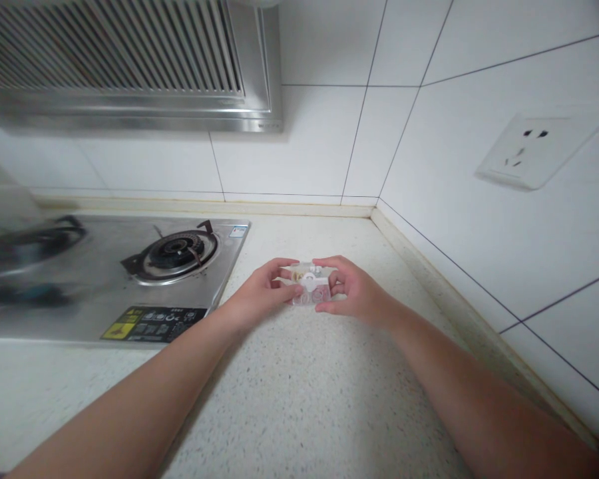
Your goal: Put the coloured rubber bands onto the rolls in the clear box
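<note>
A small clear plastic box (310, 285) is held between both hands over the speckled countertop (299, 386). Small round and reddish items, too small to name, show through its walls, and a white piece sits across its middle. My left hand (267, 286) grips the box's left side, with the thumb on its front. Fingers of my right hand (352, 287) are curled around the right side, the thumb near the lower right corner. Whether the box rests on the counter or is just above it, I cannot tell.
To the left is a steel gas hob (100, 266) with a black burner (177, 249) and a warning label (152, 324). A slatted range hood (130, 60) hangs above. White tiled walls meet at a corner behind, and a socket (534, 146) is on the right wall.
</note>
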Demonstrator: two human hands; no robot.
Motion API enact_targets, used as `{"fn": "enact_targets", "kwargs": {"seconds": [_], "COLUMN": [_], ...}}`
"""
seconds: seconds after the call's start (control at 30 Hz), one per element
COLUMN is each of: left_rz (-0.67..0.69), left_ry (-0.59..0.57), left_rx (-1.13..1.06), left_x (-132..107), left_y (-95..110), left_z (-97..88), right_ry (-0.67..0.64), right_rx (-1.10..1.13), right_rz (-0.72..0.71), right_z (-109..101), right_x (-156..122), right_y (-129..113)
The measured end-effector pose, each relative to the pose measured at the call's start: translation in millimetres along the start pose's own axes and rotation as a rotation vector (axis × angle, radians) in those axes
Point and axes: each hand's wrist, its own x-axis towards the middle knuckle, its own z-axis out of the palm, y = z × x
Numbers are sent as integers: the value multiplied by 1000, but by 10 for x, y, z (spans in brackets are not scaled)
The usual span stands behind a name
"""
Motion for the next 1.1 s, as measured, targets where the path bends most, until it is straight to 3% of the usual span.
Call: {"fn": "enact_targets", "kwargs": {"seconds": [0.23, 0.47, 0.67, 0.93, 1.1], "left_rz": [-14, -36, -36, -74, -56], "left_ry": [6, 25, 67, 22, 2], "left_rx": [5, 31, 105, -3, 46], "left_x": [-28, -6, -14, 24, 24], "left_y": [103, 56, 28, -34, -7], "left_z": [57, 47, 40, 13, 16], "right_ry": [10, -50, 42, 28, 16], "right_rx": [35, 199, 207, 198, 164], "right_rz": [-16, 194, 257, 174, 155], "right_z": [-70, -11, 36, 22, 31], "right_x": [-7, 9, 62, 52, 54], "right_y": [-26, 13, 89, 77, 75]}}
